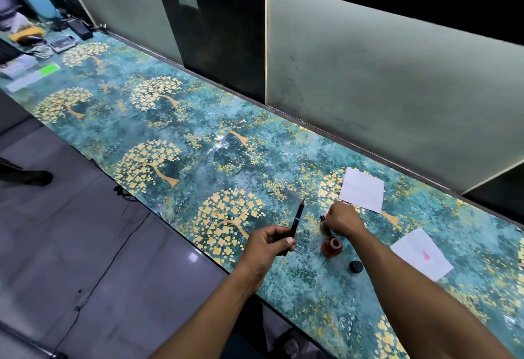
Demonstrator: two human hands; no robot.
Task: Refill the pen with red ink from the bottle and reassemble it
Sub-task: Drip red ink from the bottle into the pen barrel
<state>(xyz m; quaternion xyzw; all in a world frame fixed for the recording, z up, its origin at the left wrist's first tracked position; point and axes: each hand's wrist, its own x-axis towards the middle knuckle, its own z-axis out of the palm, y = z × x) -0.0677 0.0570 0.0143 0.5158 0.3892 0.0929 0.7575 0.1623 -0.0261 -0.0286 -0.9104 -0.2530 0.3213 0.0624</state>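
My left hand (268,241) grips a slim black pen (297,221) that points up and away, its tip stained red. My right hand (344,219) rests on the table just beyond the open bottle of red ink (332,246), fingers closed around a black pen part (324,224) that is mostly hidden under the hand. The bottle's black cap (356,267) lies on the table to the right of the bottle, under my right forearm.
A white paper sheet (363,190) lies beyond my right hand. Another white sheet with a red ink blot (421,253) sits to the right. The table's near edge (198,248) drops to a tiled floor with cables. Clutter (42,44) fills the far left end.
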